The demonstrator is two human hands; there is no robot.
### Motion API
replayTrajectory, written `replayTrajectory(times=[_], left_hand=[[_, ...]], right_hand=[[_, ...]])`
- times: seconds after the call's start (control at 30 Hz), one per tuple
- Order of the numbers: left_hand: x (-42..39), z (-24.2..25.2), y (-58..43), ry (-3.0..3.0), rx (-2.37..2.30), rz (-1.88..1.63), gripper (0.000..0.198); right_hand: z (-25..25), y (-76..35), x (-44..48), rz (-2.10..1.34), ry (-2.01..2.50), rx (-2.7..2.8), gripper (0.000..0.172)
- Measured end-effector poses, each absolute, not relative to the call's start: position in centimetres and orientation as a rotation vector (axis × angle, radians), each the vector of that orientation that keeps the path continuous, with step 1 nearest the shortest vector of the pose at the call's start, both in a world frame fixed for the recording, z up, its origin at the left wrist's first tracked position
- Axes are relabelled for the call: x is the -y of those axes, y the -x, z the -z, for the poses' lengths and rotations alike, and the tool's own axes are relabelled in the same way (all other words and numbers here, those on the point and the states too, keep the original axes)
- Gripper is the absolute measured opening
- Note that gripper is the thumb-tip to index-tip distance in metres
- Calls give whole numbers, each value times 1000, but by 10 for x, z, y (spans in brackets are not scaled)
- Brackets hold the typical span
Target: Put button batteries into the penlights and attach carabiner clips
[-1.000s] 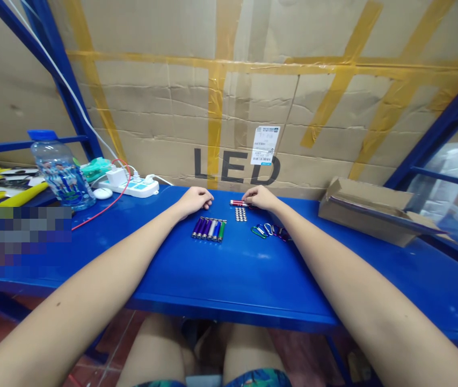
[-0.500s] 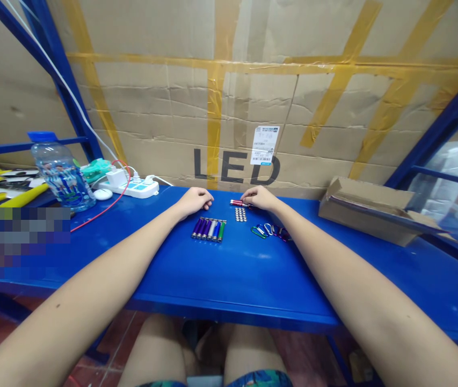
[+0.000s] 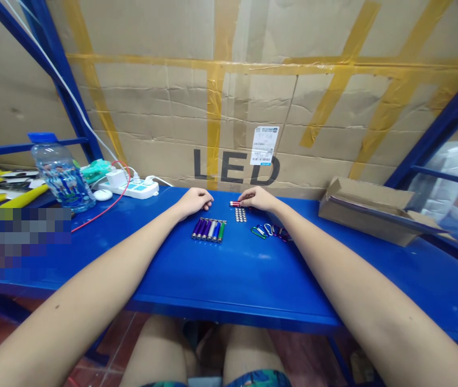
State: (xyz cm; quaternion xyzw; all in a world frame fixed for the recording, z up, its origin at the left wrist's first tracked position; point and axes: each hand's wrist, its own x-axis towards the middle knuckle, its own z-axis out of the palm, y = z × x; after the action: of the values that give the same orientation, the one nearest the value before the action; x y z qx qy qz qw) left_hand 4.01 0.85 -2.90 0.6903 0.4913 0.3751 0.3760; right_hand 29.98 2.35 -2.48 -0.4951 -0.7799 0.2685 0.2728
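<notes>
My left hand rests on the blue table with its fingers loosely curled in, and nothing shows in it. Between the thumb and fingers of my right hand is a small red metal flashlight, lying crosswise at table height; its right end is hidden by the fingers. Just below it, silvery button cells sit in tidy rows. Nearer to me, a row of slim flashlights in purple, silver, blue and green lies side by side. Several coloured carabiner clips lie beside my right wrist, partly covered by the forearm.
On the left are a water bottle, a white power strip with plugs, a red cable and yellow-handled tools. An open cardboard box stands at right. A large taped carton walls off the back.
My right hand has shifted slightly left along the red flashlight, and its fingers cover more of it. The left hand and the laid-out pieces stay where they were.
</notes>
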Motion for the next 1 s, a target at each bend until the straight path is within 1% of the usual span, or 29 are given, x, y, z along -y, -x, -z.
replayTrajectory(times=[0.4,0.53,0.6,0.7,0.8,0.9,1.0], left_hand=[[-9,30,-40,-1775,-1246,-957,17],[-6,28,-40,-1801,-1246,-948,17],[-3,25,-40,-1857,-1220,-924,15],[5,18,-42,-2022,-1116,-821,13],[15,14,-46,-2195,-1000,-704,13],[23,12,-51,-2284,-942,-618,14],[28,10,-54,-2331,-935,-574,15]], right_hand=[[23,-298,-19,-728,1347,2067,21],[25,-299,-21,-708,1360,2062,24],[22,-299,-21,-614,1381,2038,22],[9,-293,-10,-340,1399,1962,17],[-5,-279,20,-143,1342,1929,19],[-10,-262,62,-217,1147,2188,18],[-4,-251,91,-346,1000,2467,20]])
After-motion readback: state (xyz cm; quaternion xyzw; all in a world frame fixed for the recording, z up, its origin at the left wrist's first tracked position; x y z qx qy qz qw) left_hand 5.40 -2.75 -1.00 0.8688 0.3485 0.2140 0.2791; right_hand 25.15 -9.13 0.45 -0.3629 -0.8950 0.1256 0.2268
